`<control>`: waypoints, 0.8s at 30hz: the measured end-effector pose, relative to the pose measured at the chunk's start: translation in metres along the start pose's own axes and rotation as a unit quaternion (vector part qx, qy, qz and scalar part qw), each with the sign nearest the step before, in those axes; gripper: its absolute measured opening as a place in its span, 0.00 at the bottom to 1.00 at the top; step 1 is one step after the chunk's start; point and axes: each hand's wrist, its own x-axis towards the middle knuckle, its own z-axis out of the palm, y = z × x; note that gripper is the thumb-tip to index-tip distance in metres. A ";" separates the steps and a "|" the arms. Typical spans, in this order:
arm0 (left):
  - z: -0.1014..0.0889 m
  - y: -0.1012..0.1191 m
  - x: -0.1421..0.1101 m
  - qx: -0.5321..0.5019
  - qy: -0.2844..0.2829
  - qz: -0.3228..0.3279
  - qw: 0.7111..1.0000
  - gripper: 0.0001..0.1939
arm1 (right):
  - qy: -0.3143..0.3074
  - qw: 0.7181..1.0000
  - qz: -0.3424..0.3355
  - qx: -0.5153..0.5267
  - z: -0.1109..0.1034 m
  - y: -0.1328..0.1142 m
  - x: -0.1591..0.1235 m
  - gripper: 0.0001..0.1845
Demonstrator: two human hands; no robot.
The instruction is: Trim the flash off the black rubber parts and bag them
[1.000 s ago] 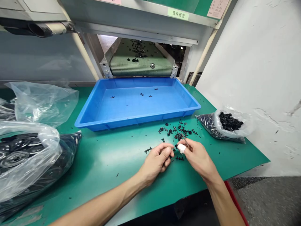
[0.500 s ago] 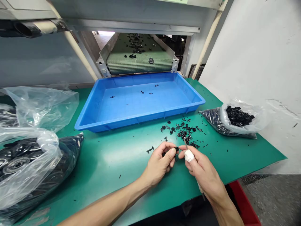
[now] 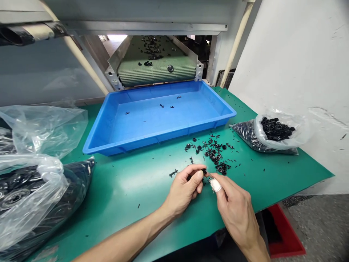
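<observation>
Head view: my left hand (image 3: 185, 191) pinches a small black plastic part (image 3: 204, 171) between narrow fingers (image 3: 197, 176), its long axis hidden. My right hand (image 3: 234, 211), with a white finger bandage (image 3: 216, 185), lies just beside it at 4 o'clock; I cannot tell whether it holds anything.

Green workbench (image 3: 122, 193) with a blue plastic tray (image 3: 152, 141), clear bags (image 3: 35, 131) of black parts, loose black pieces (image 3: 214, 154)

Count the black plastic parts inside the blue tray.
4, all on the floor of the blue tray: one black part toward the left, two black parts near the middle, one black part near the back wall.
</observation>
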 end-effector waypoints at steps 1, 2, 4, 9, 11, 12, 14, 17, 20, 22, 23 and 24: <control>0.000 0.000 0.000 -0.003 0.000 0.001 1.000 0.17 | 0.006 1.000 -0.005 -0.002 0.000 0.000 0.000 0.20; 0.000 0.001 0.000 -0.008 -0.001 0.002 1.000 0.16 | 0.013 1.000 -0.009 -0.002 0.000 0.000 -0.001 0.20; 0.000 0.001 0.000 -0.016 -0.004 0.005 1.000 0.16 | 0.018 1.000 -0.013 -0.001 0.000 -0.001 -0.002 0.19; 0.000 0.002 -0.001 -0.015 -0.012 0.012 1.000 0.14 | 0.004 1.000 0.003 0.003 0.002 -0.002 -0.004 0.17; 0.000 0.003 -0.001 -0.014 -0.009 0.011 1.000 0.14 | 0.000 1.000 0.007 0.001 0.003 -0.002 -0.005 0.18; 0.001 0.003 -0.001 -0.013 -0.006 0.010 1.000 0.14 | -0.002 1.000 0.007 -0.002 0.004 -0.002 -0.005 0.18; 0.001 0.002 0.000 -0.007 -0.001 0.009 1.000 0.14 | -0.001 1.000 0.005 -0.011 0.004 -0.003 -0.006 0.19; 0.002 0.001 0.000 0.010 0.001 0.023 1.000 0.13 | -0.003 1.000 -0.001 -0.027 0.004 -0.003 -0.006 0.19; 0.003 0.000 -0.002 0.032 0.004 0.034 0.999 0.12 | -0.002 0.999 -0.005 -0.045 0.004 -0.005 -0.007 0.18; 0.003 0.000 -0.002 0.039 0.001 0.032 0.999 0.12 | 0.004 0.998 -0.006 -0.055 0.006 -0.007 -0.007 0.17; 0.003 0.000 -0.002 0.038 -0.001 0.029 0.999 0.12 | 0.008 0.998 -0.007 -0.058 0.007 -0.008 -0.008 0.16; 0.004 0.000 -0.002 0.034 0.001 0.028 0.999 0.12 | 0.012 0.998 -0.010 -0.059 0.008 -0.009 -0.008 0.15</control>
